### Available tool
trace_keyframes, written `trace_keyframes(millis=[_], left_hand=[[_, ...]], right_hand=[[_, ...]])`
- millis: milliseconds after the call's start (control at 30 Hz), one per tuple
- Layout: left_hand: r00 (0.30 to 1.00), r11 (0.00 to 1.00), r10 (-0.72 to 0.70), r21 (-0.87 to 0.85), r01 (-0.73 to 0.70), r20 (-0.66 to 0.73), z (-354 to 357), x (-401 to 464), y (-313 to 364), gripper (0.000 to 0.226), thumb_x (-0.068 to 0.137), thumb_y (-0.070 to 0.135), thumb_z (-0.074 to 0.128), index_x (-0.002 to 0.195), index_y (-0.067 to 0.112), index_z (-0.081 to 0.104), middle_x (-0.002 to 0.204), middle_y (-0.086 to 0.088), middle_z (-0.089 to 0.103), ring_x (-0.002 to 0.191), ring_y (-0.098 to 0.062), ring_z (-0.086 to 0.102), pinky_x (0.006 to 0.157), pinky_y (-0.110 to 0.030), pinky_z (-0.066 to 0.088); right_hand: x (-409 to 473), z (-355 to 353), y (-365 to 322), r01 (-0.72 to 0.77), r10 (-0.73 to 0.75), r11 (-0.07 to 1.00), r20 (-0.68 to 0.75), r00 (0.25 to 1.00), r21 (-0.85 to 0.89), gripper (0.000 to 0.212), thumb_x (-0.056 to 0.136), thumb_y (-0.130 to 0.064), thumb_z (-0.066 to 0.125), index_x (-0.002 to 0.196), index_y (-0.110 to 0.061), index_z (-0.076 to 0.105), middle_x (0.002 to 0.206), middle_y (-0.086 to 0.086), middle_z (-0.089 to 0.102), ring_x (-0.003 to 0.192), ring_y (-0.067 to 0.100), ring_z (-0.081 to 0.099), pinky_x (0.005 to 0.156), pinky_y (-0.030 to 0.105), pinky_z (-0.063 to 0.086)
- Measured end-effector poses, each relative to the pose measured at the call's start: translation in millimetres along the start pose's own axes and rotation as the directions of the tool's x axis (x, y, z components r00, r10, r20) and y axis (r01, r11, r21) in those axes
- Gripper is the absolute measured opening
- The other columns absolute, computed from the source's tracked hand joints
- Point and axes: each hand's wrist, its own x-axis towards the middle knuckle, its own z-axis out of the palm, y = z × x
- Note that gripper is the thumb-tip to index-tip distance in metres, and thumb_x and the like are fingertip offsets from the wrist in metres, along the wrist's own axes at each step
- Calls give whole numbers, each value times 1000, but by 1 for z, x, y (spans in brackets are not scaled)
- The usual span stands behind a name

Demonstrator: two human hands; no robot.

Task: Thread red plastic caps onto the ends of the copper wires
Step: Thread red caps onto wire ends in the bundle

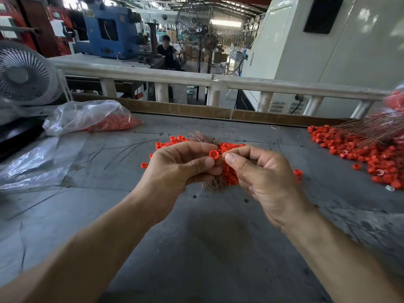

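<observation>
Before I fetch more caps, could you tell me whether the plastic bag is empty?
Not empty: red caps show through the bag.

Looks like a factory floor: big open hall with a truss roof (218, 5), a blue machine (109, 29), a white machine cabinet (328, 40), standing fans (196, 33), and a grey workbench (196, 237) with heaps of red caps (360, 149).

We record: grey worktop (196, 248); white railing (135, 72); blue machine (111, 29); white cabinet (328, 44); standing fans (197, 29); daylit factory roof (229, 7).
</observation>
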Motion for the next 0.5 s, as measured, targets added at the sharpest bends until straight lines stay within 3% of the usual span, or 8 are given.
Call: trace_keyframes(millis=[300, 500], left_hand=[[999, 999, 22, 34, -23, 27, -1, 1, -3, 19, 76, 13, 77, 94, 18, 79, 92, -14, 76, 84, -25, 76, 71, -27, 60], [995, 996, 61, 58, -66, 81, -1, 0, -3, 25, 80, 12, 75, 105, 19, 79, 95, -16, 77, 89, -25, 76, 75, -27, 60]], right_hand=[[-1, -1, -5, 15, -15, 999, -3, 1000, -31, 7, 92, -12, 71, 84, -11, 71, 43, -16, 40, 37, -1, 28, 40, 9, 25], [-4, 1, -8, 59, -60, 996, -18, 998, -62, 9, 94, -9, 67, 86, -7, 70, 39, -16, 45, 33, 0, 39, 40, 7, 32]])
